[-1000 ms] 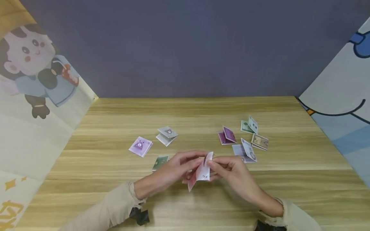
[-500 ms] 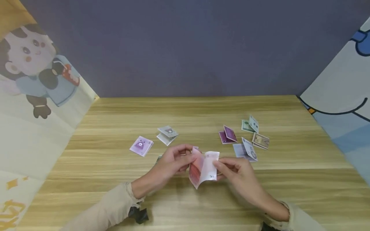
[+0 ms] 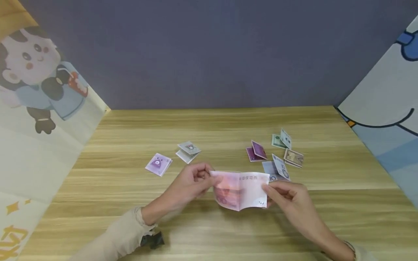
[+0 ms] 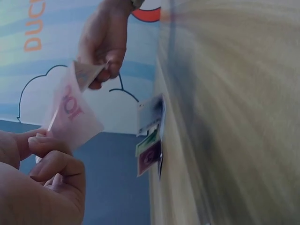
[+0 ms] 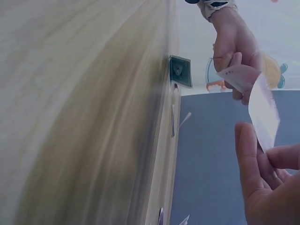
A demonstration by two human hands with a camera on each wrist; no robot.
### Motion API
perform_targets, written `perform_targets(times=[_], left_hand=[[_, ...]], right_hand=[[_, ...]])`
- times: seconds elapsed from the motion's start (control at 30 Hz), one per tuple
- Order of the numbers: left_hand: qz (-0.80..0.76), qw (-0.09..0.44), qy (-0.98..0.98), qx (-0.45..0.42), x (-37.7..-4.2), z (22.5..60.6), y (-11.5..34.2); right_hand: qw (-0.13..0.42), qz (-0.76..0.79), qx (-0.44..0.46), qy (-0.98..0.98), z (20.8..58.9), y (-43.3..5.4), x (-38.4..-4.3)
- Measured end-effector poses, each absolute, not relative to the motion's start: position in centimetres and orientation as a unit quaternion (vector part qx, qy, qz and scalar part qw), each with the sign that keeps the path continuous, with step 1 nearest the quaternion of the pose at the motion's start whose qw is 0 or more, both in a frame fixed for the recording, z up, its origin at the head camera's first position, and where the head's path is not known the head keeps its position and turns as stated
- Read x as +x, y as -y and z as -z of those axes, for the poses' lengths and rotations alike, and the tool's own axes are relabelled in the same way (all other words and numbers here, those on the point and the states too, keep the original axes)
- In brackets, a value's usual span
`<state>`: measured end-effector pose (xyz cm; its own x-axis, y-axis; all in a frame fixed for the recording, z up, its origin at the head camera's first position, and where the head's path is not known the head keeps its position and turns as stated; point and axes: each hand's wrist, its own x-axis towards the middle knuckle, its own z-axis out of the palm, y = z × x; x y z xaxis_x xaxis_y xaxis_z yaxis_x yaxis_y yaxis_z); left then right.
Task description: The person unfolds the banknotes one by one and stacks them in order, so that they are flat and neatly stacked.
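Note:
A pink-and-white banknote (image 3: 240, 190) is stretched between both hands above the table, a crease running down its middle. My left hand (image 3: 189, 183) pinches its left end between thumb and fingers. At the opposite end my right hand (image 3: 295, 203) pinches the note the same way. A red "100" shows on the banknote (image 4: 70, 108) in the left wrist view. Past my right hand lie several folded notes: a grey-blue one (image 3: 281, 167), a purple one (image 3: 259, 150), a brown one (image 3: 294, 158) and a green one (image 3: 285, 139).
Beyond my left hand, a folded lilac note (image 3: 158, 164) and a folded grey note (image 3: 189, 150) lie on the wooden table (image 3: 209, 127). Another green note (image 5: 180, 71) shows in the right wrist view; the left hand hides it in the head view. A dark panel (image 3: 209, 54) rises behind.
The pink banknote has gone from folded to spread nearly flat. My right hand has moved right and my left hand slightly left, both keeping their pinch. The folded notes on the table stay put.

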<state>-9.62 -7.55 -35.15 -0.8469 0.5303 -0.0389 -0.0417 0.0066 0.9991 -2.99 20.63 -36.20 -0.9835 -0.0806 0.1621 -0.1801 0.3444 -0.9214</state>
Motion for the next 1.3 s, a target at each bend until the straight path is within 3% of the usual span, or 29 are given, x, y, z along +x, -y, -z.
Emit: perform_targets(times=[0.3, 0.63, 0.8, 1.1, 1.3], left_hand=[[-0.613, 0.189, -0.739, 0.207, -10.0, 34.7, 8.2], [-0.401, 0.099, -0.868, 0.275, -9.6, 35.4, 7.7], [-0.306, 0.127, -0.898, 0.290, -9.8, 36.1, 7.4], [-0.238, 0.223, -0.898, 0.295, -10.4, 37.0, 6.8], [-0.200, 0.212, -0.906, 0.306, -10.1, 37.8, 6.5]], right_hand=[[0.026, -0.537, 0.054, 0.841, 36.1, -21.6, -2.3], [-0.040, -0.449, 0.125, 0.884, 36.0, -22.5, -2.2], [-0.100, -0.438, 0.164, 0.878, 36.4, -22.8, -3.2], [-0.197, -0.428, 0.166, 0.866, 37.8, -22.7, -5.1], [-0.216, -0.380, 0.170, 0.883, 38.3, -22.6, -5.6]])
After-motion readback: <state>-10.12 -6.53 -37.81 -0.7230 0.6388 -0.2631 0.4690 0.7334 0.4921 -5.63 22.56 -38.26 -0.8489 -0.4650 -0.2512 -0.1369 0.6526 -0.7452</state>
